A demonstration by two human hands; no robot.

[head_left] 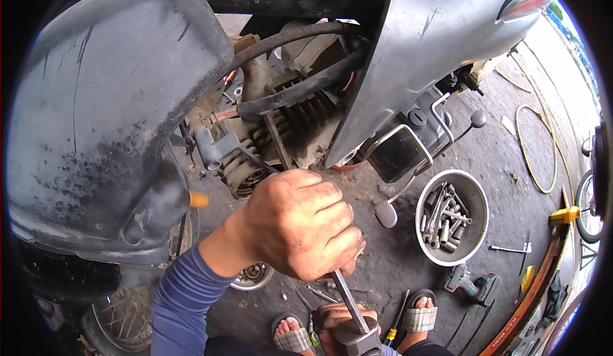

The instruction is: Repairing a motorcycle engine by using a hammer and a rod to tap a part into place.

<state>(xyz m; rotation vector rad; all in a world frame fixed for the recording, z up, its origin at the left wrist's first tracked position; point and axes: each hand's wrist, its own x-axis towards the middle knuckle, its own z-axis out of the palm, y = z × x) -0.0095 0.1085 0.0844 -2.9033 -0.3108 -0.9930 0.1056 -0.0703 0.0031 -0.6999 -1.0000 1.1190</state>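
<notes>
My left hand (300, 225), at the end of a blue sleeve, is closed round a long, straight metal bar (348, 298). The bar's far end reaches in among the cooling fins of the motorbike engine (306, 123). Its near end lies over a thick round metal piece (350, 332) low in the picture. Behind that piece, my right hand (338, 318) has its fingers curled, partly hidden by the bar and the metal. What the right hand grips cannot be made out clearly. A black hose (300, 94) runs above the fins.
Grey bodywork (440, 24) and a scuffed dark leg shield (121, 100) flank the engine. At right stands a metal bowl (483, 219) of sockets and wrenches. A cordless drill (469, 286) and a screwdriver (397, 321) lie on the ground near my sandalled feet.
</notes>
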